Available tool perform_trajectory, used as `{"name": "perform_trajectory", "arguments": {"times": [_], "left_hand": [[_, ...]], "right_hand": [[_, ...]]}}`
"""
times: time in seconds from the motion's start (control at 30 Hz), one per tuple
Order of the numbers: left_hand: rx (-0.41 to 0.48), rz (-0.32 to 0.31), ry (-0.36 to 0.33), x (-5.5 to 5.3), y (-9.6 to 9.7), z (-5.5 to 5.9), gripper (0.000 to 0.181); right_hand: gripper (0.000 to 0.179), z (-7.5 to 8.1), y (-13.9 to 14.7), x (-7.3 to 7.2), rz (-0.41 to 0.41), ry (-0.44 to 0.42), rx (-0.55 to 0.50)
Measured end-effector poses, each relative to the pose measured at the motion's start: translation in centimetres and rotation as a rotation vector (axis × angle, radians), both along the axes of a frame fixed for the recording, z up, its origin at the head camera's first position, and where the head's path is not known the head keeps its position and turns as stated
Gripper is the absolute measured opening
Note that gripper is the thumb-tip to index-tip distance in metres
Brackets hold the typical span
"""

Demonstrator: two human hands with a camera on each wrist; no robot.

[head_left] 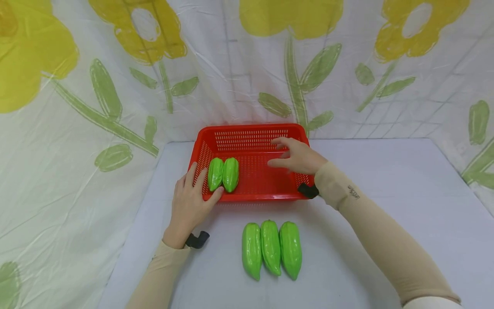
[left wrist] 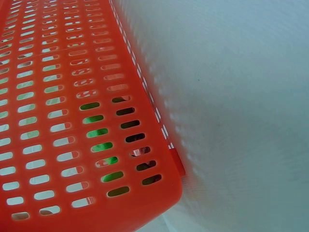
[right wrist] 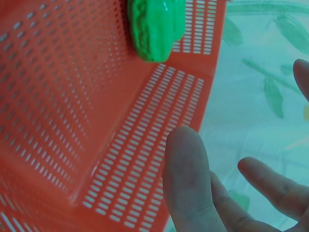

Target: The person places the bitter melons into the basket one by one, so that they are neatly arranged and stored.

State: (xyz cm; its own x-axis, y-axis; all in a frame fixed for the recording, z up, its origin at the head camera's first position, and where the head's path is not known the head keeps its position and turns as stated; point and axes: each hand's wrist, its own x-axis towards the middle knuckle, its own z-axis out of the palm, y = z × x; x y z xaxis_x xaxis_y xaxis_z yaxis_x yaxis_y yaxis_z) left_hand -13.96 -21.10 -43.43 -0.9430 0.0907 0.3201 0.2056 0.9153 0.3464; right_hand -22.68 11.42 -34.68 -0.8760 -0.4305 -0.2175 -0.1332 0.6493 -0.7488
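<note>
A red perforated plastic basket (head_left: pixel 254 197) stands on the table. Side by side at its left end lie two glossy, ridged green pepper-like vegetables (head_left: pixel 230 174). My left hand (head_left: pixel 191 201) is at the basket's front left corner, fingers spread at the rim; the left wrist view shows only the basket's slotted wall (left wrist: pixel 72 121), with green behind the slots. Over the right part of the basket hovers my right hand (head_left: pixel 297 156), fingers spread and holding nothing. Its thumb (right wrist: pixel 188 179) shows in the right wrist view. In front of the basket lie three more green vegetables (head_left: pixel 271 247) in a row.
A white cloth covers the table (head_left: pixel 386 206). Behind it hangs a white curtain (head_left: pixel 216 86) printed with yellow flowers and green leaves, close to the basket's back rim. Each wrist wears a small black mount (head_left: pixel 197 240).
</note>
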Motion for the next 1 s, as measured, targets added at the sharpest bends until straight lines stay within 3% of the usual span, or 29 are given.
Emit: {"name": "perform_trajectory", "arguments": {"times": [1.0], "left_hand": [[-0.011, -0.002, 0.015, -0.1, 0.0, -0.1, 0.079]], "right_hand": [[0.067, 0.2, 3.9, 0.9, -0.045, 0.031, 0.040]]}}
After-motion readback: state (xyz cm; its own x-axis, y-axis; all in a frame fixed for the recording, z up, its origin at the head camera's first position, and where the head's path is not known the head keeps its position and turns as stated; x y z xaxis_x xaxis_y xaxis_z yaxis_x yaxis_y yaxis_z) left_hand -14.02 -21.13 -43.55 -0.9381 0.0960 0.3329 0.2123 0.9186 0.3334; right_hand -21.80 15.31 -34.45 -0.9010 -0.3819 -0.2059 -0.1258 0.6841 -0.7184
